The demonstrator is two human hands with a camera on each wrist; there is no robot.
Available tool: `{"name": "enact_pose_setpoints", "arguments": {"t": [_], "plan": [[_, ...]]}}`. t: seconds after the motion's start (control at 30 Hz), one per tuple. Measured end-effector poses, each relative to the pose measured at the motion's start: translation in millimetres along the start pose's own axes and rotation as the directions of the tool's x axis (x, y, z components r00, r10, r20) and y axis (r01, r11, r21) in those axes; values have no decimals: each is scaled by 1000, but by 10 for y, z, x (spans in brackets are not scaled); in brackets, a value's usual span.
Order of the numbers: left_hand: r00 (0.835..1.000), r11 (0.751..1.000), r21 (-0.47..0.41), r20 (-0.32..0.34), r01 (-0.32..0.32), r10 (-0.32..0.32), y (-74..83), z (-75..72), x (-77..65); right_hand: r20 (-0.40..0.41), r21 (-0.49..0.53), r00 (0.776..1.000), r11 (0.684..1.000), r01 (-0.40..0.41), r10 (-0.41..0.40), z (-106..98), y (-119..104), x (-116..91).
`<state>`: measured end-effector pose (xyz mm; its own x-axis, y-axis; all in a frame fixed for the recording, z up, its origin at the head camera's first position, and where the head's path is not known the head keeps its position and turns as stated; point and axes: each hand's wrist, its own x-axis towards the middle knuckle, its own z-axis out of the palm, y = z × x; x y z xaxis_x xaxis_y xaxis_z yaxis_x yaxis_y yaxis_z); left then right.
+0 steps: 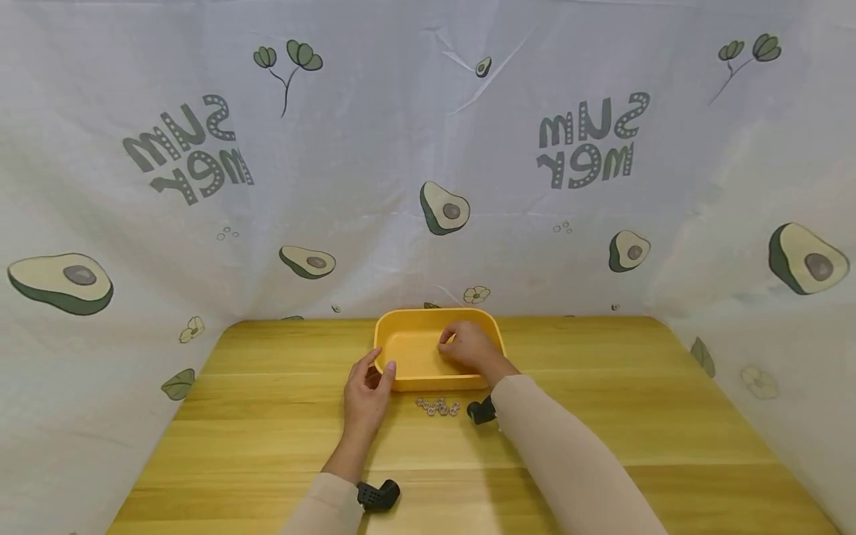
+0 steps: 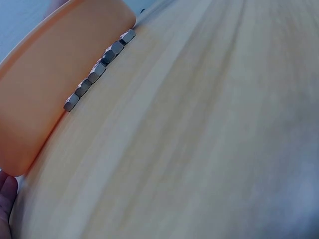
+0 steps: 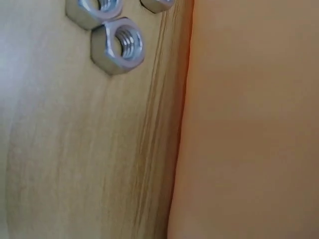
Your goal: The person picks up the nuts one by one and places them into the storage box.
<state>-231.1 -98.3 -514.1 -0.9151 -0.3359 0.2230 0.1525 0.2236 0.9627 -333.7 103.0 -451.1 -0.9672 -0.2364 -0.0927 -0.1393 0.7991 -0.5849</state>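
Observation:
A yellow rectangular tray (image 1: 438,384) stands at the far side of the wooden table. My left hand (image 1: 366,401) rests at its front left corner, thumb and fingers spread about the corner; a fingertip (image 2: 9,191) shows against the tray wall in the left wrist view. My right hand (image 1: 470,348) reaches over the front rim into the tray, its fingertips drawn together low over the floor. I cannot tell whether something small is between them. Several metal hex nuts (image 1: 441,408) lie in a cluster just in front of the tray; one threaded nut (image 3: 117,47) shows large in the right wrist view.
Wood-grain table (image 1: 281,431) spreads around the tray. A white cloth (image 1: 374,148) with avocado prints hangs behind and at both sides, close behind the tray. A black wrist camera (image 1: 379,495) sits on the left wrist, another (image 1: 481,411) on the right.

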Motion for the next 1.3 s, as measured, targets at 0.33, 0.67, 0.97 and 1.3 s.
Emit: {"name": "enact_pose_setpoints", "arguments": {"t": [0.33,0.67,0.97,1.3], "plan": [[1000,1000,-2,12,-5,5,0,-16,-12,-151,49,988,999,-8,15,-47,-27,-3],[1000,1000,17,2,-12,12,-31,-7,-33,-242,226,970,972,67,-11,-164,-163,-435],[1000,1000,12,1,-23,23,4,-17,-3,-250,348,968,935,73,18,-53,-158,-900],[1000,1000,20,5,-2,2,11,-16,-24,-259,409,965,911,63,49,37,-72,-1156]]}}
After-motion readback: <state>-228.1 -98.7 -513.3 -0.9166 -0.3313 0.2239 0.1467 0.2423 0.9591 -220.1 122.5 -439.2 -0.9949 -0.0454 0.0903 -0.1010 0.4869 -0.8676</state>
